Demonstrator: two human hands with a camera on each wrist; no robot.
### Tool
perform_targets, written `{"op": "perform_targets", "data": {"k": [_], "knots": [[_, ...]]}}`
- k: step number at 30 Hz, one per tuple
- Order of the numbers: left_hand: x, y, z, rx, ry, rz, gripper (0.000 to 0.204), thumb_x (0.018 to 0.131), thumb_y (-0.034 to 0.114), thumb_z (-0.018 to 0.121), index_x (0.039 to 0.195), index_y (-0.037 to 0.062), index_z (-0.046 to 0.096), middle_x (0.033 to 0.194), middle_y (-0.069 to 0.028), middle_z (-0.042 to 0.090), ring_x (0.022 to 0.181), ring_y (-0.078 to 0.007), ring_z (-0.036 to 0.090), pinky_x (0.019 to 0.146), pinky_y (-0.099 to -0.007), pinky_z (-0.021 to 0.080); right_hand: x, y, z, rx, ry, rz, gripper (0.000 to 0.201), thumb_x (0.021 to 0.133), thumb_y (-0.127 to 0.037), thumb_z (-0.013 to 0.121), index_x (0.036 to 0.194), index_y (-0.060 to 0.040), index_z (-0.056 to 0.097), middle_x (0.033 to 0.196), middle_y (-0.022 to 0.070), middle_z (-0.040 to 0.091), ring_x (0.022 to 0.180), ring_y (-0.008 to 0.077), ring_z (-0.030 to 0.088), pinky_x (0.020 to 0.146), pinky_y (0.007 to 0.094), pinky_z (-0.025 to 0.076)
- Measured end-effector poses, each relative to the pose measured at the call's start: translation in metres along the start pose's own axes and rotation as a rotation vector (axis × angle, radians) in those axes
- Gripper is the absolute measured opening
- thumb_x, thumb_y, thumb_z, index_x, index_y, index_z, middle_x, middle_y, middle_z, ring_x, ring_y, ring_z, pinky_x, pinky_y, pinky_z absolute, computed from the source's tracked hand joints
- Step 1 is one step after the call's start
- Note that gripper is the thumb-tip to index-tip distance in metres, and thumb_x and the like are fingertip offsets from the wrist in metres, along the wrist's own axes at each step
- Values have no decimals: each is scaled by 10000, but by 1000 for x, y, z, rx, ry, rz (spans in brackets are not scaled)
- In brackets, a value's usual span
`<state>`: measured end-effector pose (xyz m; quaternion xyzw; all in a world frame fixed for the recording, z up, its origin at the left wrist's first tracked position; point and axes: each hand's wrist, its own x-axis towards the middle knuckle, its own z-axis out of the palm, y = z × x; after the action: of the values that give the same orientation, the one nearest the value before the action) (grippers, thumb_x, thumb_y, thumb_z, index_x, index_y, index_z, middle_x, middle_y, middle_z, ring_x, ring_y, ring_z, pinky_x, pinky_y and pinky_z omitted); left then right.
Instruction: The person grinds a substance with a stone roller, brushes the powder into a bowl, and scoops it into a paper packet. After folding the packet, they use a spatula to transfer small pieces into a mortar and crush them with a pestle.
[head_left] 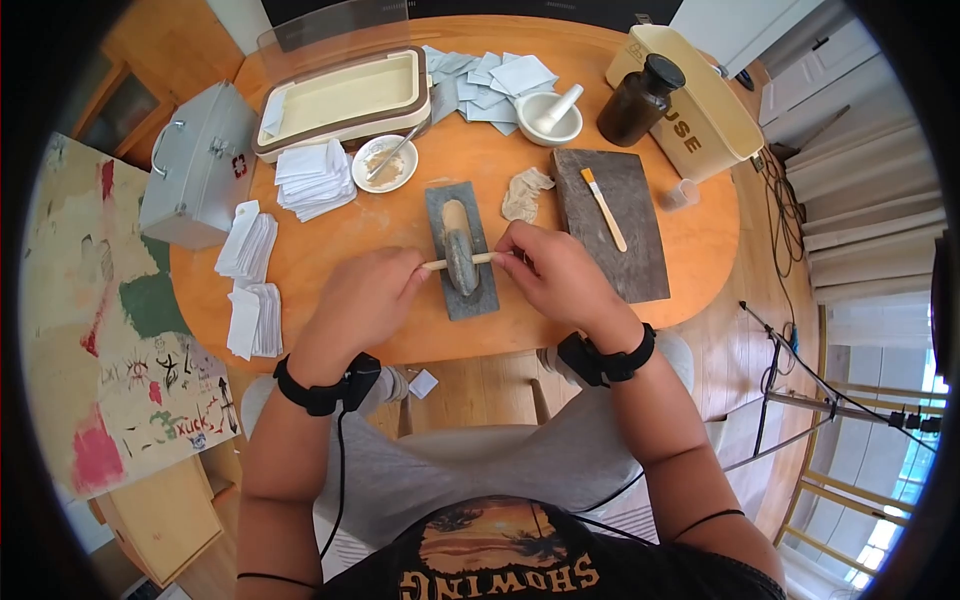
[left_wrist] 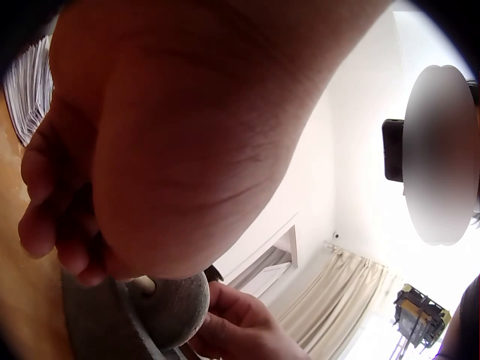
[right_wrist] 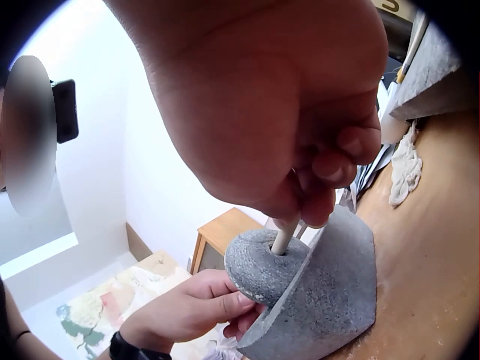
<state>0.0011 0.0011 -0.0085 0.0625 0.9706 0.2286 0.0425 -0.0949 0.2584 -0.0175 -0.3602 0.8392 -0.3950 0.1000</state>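
Gripped pale wooden rod [head_left: 483, 258] through round grey stone wheel [head_left: 460, 270], at opposite ends, with left hand [head_left: 370, 298] and right hand [head_left: 556, 274]. Looked heavy, rigid, chippable; best held there.

pale curtains [head_left: 850, 225] hang by a bright window [head_left: 885, 530] (bluish in places); white walls [left_wrist: 364, 172], wooden floor [head_left: 712, 352].

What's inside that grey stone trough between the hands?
A stone wheel on a wooden rod sits in the trough, with tan material showing at the far end. Whatever lies under the wheel is covered.
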Motion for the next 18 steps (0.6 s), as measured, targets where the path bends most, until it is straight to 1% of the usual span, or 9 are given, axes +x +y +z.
{"op": "perform_targets", "data": {"k": [3, 4, 6, 7, 9, 13, 15, 16, 18], "knots": [[10, -6, 5, 6, 38, -21, 198, 1056, 231, 617, 989, 48, 649, 907, -188, 696, 877, -442, 679, 739, -550, 511, 9, 2, 0, -25, -7, 12, 139, 1021, -164, 698, 1004, -36, 646, 886, 203, 719, 855, 447, 693, 729, 517, 542], [15, -9, 5, 5, 38, -26, 198, 1056, 231, 617, 989, 48, 649, 907, -188, 696, 877, -442, 679, 739, -550, 511, 16, 4, 0, -52, 21, 17, 141, 1023, -167, 698, 1003, -37, 647, 885, 203, 721, 850, 444, 695, 725, 515, 542], [26, -14, 7, 42, 114, -63, 203, 1064, 241, 612, 1004, 49, 644, 908, -187, 696, 874, -439, 679, 734, -550, 509, 28, 8, 1, -60, 67, 33, 159, 1030, -185, 697, 1002, -36, 646, 891, 200, 727, 845, 438, 699, 720, 506, 541], [29, -15, 7, 40, 112, -61, 203, 1064, 241, 612, 1004, 49, 644, 908, -187, 696, 874, -439, 679, 734, -550, 509, 32, 10, 3, -61, 67, 35, 159, 1030, -185, 697, 1002, -36, 646, 891, 200, 727, 845, 438, 699, 720, 506, 541], [32, -16, 6, 10, 190, -70, 207, 1073, 247, 605, 1019, 50, 636, 908, -190, 696, 881, -436, 679, 738, -551, 507, 36, 12, 6, -33, 104, 71, 167, 1032, -193, 698, 1006, -35, 649, 893, 199, 726, 853, 434, 700, 721, 504, 538], [24, -10, 4, 28, 153, -59, 210, 1080, 254, 599, 1027, 52, 630, 916, -184, 695, 893, -432, 678, 743, -546, 508, 26, 12, 3, -74, 77, 18, 165, 1036, -189, 691, 1011, -31, 652, 895, 201, 725, 859, 439, 694, 725, 509, 534], [14, 0, 1, 28, 43, -81, 220, 1085, 260, 593, 1019, 55, 634, 923, -174, 693, 901, -428, 677, 745, -539, 510, 15, 6, -2, -70, 3, 39, 156, 1034, -181, 693, 1016, -31, 656, 894, 206, 722, 859, 445, 688, 726, 514, 529], [9, 1, 2, 20, 42, -83, 220, 1085, 260, 593, 1019, 55, 634, 923, -174, 693, 901, -428, 677, 745, -539, 510, 11, 6, -2, -73, -3, 42, 156, 1034, -181, 693, 1016, -31, 656, 894, 206, 722, 859, 445, 688, 726, 514, 529], [0, 5, 5, -4, 21, -18, 227, 1086, 263, 593, 1010, 53, 636, 922, -167, 689, 900, -425, 675, 743, -533, 511, 0, 8, -2, -49, 9, -7, 135, 1027, -151, 722, 1022, -23, 679, 838, 178, 695, 748, 386, 661, 666, 458, 498]]}}
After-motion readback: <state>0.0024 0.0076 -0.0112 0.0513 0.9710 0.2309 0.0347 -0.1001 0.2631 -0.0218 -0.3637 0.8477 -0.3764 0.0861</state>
